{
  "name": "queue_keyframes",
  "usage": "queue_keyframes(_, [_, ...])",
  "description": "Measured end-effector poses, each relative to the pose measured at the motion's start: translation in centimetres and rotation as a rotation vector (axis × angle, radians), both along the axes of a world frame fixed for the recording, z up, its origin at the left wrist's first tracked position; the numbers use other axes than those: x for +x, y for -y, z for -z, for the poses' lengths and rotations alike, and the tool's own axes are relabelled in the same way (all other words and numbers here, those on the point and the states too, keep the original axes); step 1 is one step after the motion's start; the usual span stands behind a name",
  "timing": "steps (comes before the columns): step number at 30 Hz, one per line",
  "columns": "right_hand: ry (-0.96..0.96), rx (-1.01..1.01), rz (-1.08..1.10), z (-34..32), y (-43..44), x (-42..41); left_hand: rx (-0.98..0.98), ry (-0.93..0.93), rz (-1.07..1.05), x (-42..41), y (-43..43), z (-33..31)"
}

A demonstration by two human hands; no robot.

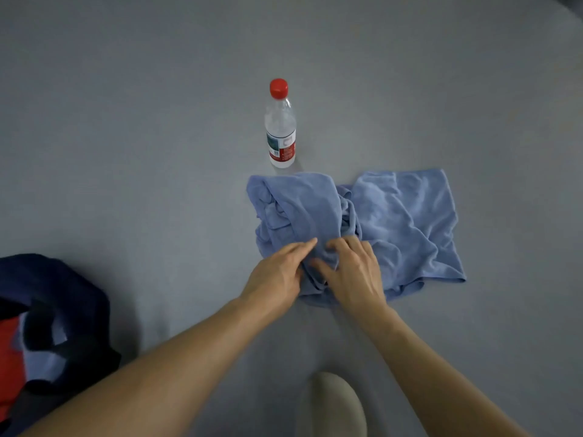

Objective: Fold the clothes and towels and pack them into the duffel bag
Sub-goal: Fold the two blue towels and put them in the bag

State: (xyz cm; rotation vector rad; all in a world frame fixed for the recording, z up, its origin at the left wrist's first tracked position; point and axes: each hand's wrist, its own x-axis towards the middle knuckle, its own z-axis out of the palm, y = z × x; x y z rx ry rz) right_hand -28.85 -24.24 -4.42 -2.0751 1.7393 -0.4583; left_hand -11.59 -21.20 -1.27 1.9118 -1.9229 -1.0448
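a plain grey surface point(142, 152) fills nearly the whole view, smooth and matte, with a darker patch in the far right corner. a crumpled blue towel point(407, 216) lies on it right of centre, its left half bunched into folds, its right half spread flatter. the person's left hand point(277, 272) rests on the near edge of the bunched part with fingers straight. the right hand point(353, 272), just beside it, curls its fingers into the cloth and grips it. a clear water bottle point(280, 134) with a red cap stands upright just behind the towel. a dark duffel bag point(63, 279) sits open at the left edge, red and blue cloth showing inside. a pale rounded object point(339, 405), too blurred to identify, sits at the bottom.
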Motion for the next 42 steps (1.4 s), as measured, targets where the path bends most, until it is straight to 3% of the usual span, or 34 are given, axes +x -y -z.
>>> queue_keyframes(2, [-0.161,0.057,-0.067,0.9,-0.7,0.8,0.001,0.053,-0.010,1.1,-0.7,-1.9])
queue_keyframes(4, [-0.191,0.037,-0.108,1.3,-0.8,1.2,-0.027,0.093,-0.031,2.6,-1.6,-4.0])
queue_keyframes(8, [-0.026,0.046,0.022,-2.9,1.7,1.4,-0.062,0.184,-0.079,6.1,-4.3,-10.0])
queue_keyframes(12, [0.216,0.093,0.152,-12.2,4.0,1.1,-0.122,0.238,-0.196,8.4,-9.4,-18.6])
queue_keyframes(19, [0.402,-0.014,-0.219,-33.1,4.7,5.3,-0.292,0.102,-0.413,8.3,-14.5,-31.1])
queue_keyframes(25, [0.391,0.003,-0.480,-43.4,-0.3,11.7,-0.418,0.048,-0.467,10.1,-16.5,-33.9])
queue_keyframes(32, [0.370,0.138,-0.721,-45.9,-7.0,17.3,-0.464,-0.125,-0.631,14.5,-17.2,-36.1])
queue_keyframes(42, [0.323,0.373,-0.794,-40.7,-11.3,20.7,-0.428,-0.065,-0.619,18.2,-20.0,-36.6])
